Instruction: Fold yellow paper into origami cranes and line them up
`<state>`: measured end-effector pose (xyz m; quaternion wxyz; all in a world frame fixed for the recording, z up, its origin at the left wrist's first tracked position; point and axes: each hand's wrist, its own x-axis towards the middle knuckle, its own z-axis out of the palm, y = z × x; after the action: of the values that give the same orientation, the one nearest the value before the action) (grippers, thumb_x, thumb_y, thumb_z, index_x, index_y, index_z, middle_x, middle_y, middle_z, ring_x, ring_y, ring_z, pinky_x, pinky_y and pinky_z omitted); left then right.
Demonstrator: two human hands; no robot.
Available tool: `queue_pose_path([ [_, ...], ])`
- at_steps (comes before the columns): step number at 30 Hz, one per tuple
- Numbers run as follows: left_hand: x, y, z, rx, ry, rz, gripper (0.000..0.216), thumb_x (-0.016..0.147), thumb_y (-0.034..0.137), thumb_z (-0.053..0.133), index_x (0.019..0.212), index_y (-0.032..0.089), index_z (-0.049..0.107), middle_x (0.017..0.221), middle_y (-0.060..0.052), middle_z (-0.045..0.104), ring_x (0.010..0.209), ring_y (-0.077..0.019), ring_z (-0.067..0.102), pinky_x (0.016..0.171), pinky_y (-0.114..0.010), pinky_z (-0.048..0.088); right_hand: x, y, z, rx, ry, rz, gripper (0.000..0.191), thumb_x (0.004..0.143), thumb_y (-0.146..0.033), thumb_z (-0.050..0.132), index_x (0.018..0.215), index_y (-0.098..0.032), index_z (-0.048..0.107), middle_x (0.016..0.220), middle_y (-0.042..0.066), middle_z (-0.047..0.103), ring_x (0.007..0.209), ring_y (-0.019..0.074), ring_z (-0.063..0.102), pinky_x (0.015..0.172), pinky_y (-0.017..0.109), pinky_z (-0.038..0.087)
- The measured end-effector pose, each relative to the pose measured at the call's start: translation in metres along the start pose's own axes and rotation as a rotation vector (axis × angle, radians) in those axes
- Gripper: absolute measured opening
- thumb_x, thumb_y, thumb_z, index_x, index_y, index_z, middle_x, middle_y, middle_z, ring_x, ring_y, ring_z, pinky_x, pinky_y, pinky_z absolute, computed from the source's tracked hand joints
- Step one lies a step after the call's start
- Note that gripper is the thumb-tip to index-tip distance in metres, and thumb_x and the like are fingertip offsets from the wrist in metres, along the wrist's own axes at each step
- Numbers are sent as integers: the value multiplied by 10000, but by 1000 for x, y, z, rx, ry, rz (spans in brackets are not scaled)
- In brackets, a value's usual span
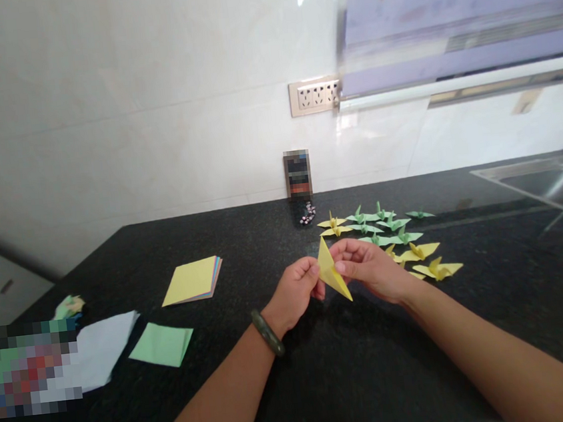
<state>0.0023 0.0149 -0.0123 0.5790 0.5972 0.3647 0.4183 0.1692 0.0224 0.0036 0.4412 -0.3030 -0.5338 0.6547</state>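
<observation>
A piece of folded yellow paper (330, 269), pointed at both ends, is held up over the dark countertop between my two hands. My left hand (297, 290) pinches its left side, thumb in front. On the other side, my right hand (365, 262) grips it between thumb and fingers. Some of the fingertips are hidden behind the paper. Just beyond and beside my right hand stand several green paper cranes (393, 223) and several yellow paper cranes (438, 268), some partly covered by that hand.
A stack of coloured paper squares (191, 281) lies to the left, with green paper (159, 344) and a white sheet (107, 343) nearer me. A dark upright object (298, 176) leans against the wall. A sink (560, 181) is at the right.
</observation>
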Motion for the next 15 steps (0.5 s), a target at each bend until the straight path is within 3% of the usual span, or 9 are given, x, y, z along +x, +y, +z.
queue_pose_path([
  [15,3,-5,-1,-296,75,-66,244,767,366,568,784,123,554,618,6,544,539,-72,503,558,-222,446,0,1,-1,-17,-10,25,250,686,-330,694,829,-152,592,684,4,626,556,79,555,530,199,430],
])
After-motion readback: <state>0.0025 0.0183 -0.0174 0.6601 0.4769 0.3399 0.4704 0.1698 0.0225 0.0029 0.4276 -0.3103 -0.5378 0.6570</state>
